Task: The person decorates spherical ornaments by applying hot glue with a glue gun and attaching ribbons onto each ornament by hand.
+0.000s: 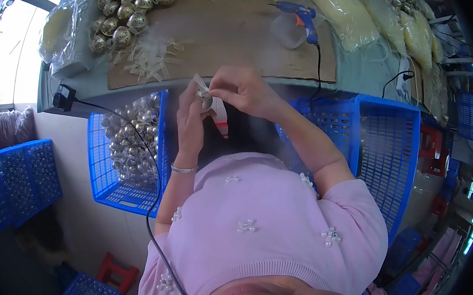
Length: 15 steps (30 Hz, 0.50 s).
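My left hand [191,117] is closed around a small shiny gold-silver bauble [206,100], held upright just in front of the table edge. A pale translucent ribbon [199,81] sticks up at the top of the bauble. My right hand [242,91] is pinched close beside the ribbon and bauble; its fingertips seem to grip the ribbon, though the exact contact is too small to see. Beyond my hands, loose cut ribbon pieces [147,65] lie on the brown board [230,39]. Patterned gold baubles [127,9] are heaped at the board's far left.
A blue glue gun [296,11] rests at the board's far right, its cord hanging over the edge. A blue crate [129,200] of baubles stands left of me, another blue crate [381,178] right. A black cable [155,196] crosses by my left arm. Plastic bags [343,15] lie behind.
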Each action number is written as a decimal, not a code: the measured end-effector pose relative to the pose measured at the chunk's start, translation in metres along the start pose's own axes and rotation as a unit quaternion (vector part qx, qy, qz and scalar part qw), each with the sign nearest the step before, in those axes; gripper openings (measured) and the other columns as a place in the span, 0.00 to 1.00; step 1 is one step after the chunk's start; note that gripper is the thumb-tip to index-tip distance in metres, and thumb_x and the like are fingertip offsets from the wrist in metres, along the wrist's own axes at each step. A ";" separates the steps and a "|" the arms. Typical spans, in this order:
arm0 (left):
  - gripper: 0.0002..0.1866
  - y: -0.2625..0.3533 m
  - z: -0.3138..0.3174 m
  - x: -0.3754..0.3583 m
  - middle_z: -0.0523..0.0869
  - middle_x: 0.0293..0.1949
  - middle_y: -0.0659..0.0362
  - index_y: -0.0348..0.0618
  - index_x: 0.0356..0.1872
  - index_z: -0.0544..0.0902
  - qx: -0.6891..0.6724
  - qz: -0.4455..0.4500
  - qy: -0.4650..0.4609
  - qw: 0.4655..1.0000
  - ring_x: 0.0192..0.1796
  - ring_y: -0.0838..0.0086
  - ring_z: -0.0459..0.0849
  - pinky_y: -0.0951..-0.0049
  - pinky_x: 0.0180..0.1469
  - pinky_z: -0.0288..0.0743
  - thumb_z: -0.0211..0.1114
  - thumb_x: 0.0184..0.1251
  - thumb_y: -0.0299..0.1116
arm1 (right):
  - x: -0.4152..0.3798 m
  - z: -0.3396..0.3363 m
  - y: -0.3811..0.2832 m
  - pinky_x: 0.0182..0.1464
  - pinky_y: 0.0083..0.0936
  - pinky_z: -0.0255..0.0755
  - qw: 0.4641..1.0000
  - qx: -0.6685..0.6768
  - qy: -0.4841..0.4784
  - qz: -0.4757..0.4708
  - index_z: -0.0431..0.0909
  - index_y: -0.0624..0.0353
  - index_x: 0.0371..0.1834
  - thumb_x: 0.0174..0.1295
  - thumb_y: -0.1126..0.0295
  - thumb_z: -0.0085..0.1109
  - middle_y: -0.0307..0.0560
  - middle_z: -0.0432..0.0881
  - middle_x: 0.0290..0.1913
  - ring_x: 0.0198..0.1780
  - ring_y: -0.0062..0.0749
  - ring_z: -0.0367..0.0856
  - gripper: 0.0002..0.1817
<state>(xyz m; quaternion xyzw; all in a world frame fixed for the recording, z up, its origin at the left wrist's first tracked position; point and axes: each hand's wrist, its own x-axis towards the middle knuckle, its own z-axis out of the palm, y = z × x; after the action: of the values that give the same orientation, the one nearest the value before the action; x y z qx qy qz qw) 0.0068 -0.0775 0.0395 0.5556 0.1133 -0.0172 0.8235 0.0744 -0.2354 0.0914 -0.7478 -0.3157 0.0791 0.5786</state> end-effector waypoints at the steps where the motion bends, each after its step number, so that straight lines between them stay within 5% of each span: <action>1: 0.26 0.005 0.004 0.000 0.81 0.45 0.56 0.45 0.74 0.59 0.002 0.009 0.006 1.000 0.40 0.77 0.80 0.76 0.39 0.79 0.42 0.75 0.30 | -0.005 0.006 0.002 0.38 0.28 0.75 0.999 -0.041 -0.004 -0.017 0.80 0.64 0.35 0.60 0.75 0.62 0.46 0.81 0.32 0.35 0.32 0.81 0.04; 3: 0.29 0.014 0.008 -0.002 0.77 0.45 0.57 0.43 0.75 0.56 -0.051 0.005 -0.005 0.999 0.39 0.78 0.78 0.76 0.38 0.76 0.44 0.73 0.31 | -0.012 0.019 0.010 0.38 0.33 0.75 0.992 -0.113 0.018 -0.052 0.79 0.63 0.33 0.55 0.73 0.64 0.48 0.79 0.33 0.36 0.45 0.79 0.06; 10: 0.32 0.004 0.009 -0.005 0.81 0.44 0.55 0.50 0.77 0.47 -0.098 0.003 -0.007 0.995 0.41 0.74 0.82 0.72 0.38 0.81 0.40 0.73 0.30 | -0.020 0.028 0.023 0.40 0.34 0.75 0.973 -0.191 0.088 -0.094 0.78 0.61 0.34 0.52 0.75 0.64 0.46 0.78 0.33 0.37 0.43 0.78 0.07; 12: 0.31 -0.011 0.006 -0.004 0.81 0.44 0.54 0.51 0.77 0.47 0.045 0.049 -0.021 0.998 0.43 0.72 0.84 0.70 0.39 0.84 0.40 0.74 0.30 | -0.021 0.026 0.022 0.38 0.34 0.74 0.970 -0.195 0.082 -0.118 0.78 0.61 0.35 0.53 0.79 0.64 0.47 0.78 0.34 0.37 0.44 0.78 0.07; 15: 0.34 0.002 0.015 -0.001 0.82 0.44 0.54 0.55 0.76 0.47 -0.076 -0.023 0.004 0.997 0.45 0.70 0.85 0.67 0.42 0.86 0.51 0.74 0.27 | -0.020 0.025 0.023 0.38 0.34 0.74 0.972 -0.199 0.082 -0.096 0.77 0.62 0.35 0.53 0.79 0.63 0.48 0.78 0.34 0.37 0.45 0.78 0.07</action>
<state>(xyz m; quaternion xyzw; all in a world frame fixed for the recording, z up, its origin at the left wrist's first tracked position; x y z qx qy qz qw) 0.0088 -0.0908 0.0474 0.4883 0.1302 -0.0253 0.8625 0.0550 -0.2296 0.0575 -0.8180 -0.3468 -0.1030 0.4472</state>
